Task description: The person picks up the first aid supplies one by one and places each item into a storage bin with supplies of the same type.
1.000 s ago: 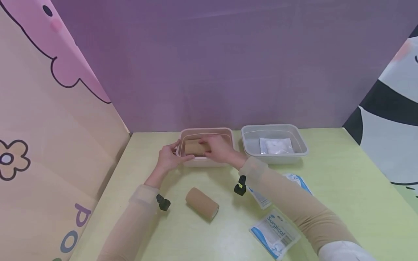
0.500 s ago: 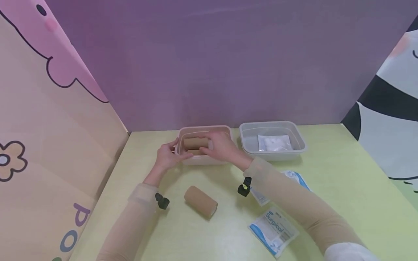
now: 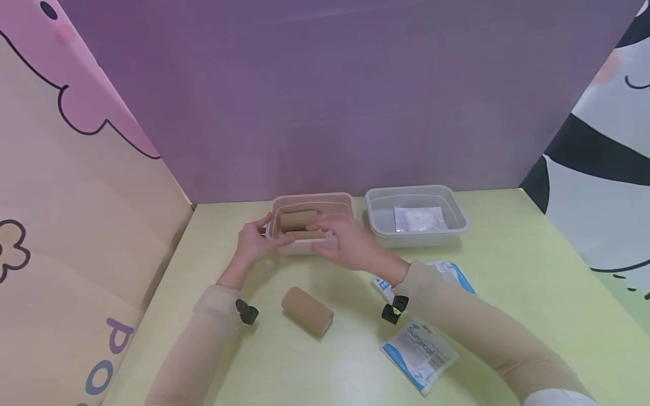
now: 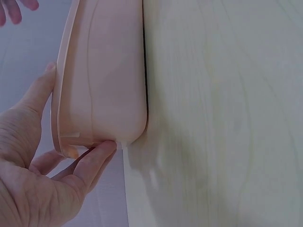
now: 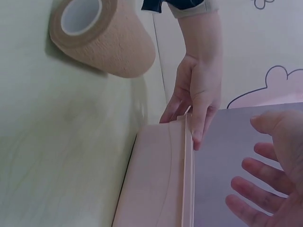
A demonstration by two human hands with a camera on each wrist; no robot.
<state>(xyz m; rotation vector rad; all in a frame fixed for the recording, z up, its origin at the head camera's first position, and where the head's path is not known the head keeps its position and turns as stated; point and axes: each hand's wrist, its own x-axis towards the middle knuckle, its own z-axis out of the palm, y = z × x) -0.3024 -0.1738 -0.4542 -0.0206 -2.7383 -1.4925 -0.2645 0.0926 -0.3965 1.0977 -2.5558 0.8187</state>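
left hand (image 3: 252,243) gripping pink bin (image 3: 303,248), right hand (image 3: 349,242) above, fingers spread, two tan bandage rolls (image 3: 297,220) inside, long axes left-right

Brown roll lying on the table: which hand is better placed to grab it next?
Probably your right hand: it looks empty and not far from the roll, while your left hand grips the pink bin.
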